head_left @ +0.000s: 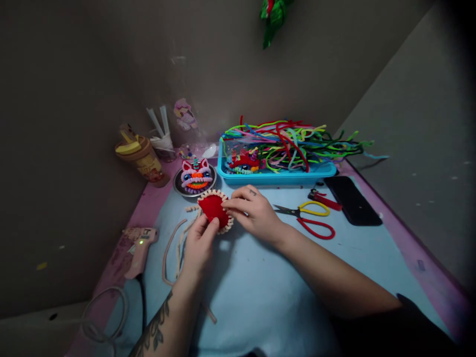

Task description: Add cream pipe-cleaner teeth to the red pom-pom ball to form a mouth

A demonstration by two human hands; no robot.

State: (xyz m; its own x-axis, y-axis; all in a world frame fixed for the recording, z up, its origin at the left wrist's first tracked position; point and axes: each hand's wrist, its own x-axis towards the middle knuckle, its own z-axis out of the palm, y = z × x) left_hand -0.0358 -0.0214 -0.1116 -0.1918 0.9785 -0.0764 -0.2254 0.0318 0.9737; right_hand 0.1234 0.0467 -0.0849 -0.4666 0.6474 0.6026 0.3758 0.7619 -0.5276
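Note:
A red felt piece [214,208] with a cream, looped pipe-cleaner edge is held up over the blue table cover. My left hand [201,243] grips its lower left side, thumb lying on the red face. At its right edge, my right hand [253,213] pinches the cream border between thumb and fingers. Several pale pipe cleaners [167,258] lie beside and partly under my left hand. Just behind the felt piece, a pink and purple pipe-cleaner lion head [196,174] rests in a metal bowl [179,190]. Scissors [297,212] with yellow and red handles lie open right of my right hand.
A blue tray [278,176] at the back holds many coloured pipe cleaners and a red pipe-cleaner head [243,162]. A pink glue gun [139,253] with its cord lies left. A black phone [353,201] and red lighter [326,200] are right. Cups [143,158] stand back left.

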